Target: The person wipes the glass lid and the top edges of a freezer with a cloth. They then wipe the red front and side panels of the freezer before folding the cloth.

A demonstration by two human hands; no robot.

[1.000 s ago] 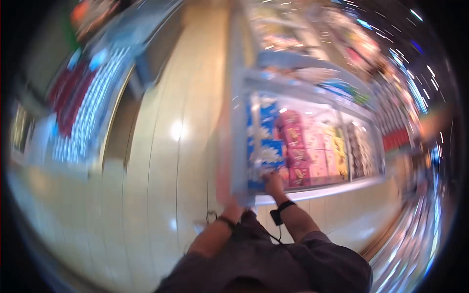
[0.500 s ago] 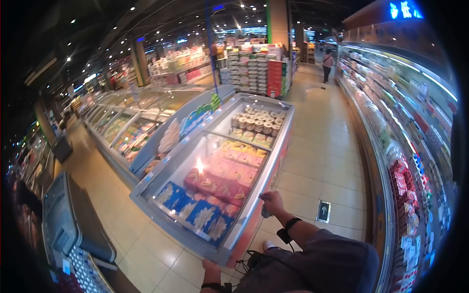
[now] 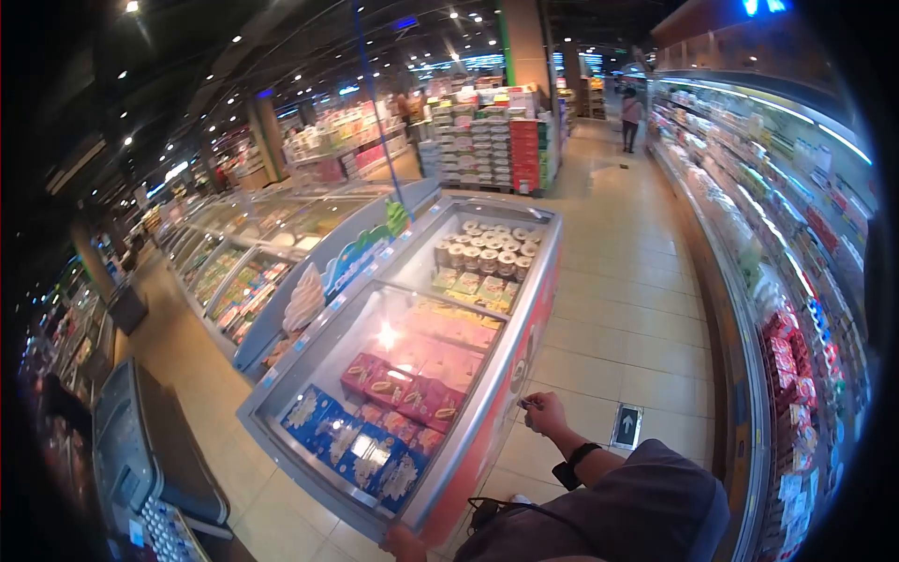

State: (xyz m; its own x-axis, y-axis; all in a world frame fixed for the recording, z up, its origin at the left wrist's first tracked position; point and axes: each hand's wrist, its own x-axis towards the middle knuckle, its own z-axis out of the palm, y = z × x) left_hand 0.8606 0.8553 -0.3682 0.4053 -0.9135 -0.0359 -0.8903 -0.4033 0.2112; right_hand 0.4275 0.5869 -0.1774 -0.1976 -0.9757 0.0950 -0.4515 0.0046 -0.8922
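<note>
A chest freezer [image 3: 448, 487] with a grey rim and red side stands just ahead of me. Through its glass lid show blue boxes [image 3: 323, 426], dark pink boxes [image 3: 398, 389] and, at the far end, several round white-lidded tubs [image 3: 487, 253]. To the right of the freezer's side, my right hand [image 3: 545, 415] is closed, with a small greyish thing at its fingertips that is too small to name. At the bottom edge, my left hand [image 3: 403, 543] is close by the freezer's near corner; its fingers are not clear, nor whether it touches.
A long refrigerated shelf [image 3: 735, 393] runs along the right of the tiled aisle. A floor sign with a white arrow [image 3: 626, 427] lies beside my right arm. More freezers [image 3: 253, 272] stand left, stacked boxes [image 3: 478, 140] ahead. A person [image 3: 630, 117] is far down the aisle.
The view has shifted a little, and the freezer's red side shows more. My right hand has moved slightly lower and to the right; my left hand sits lower, by the freezer corner.
</note>
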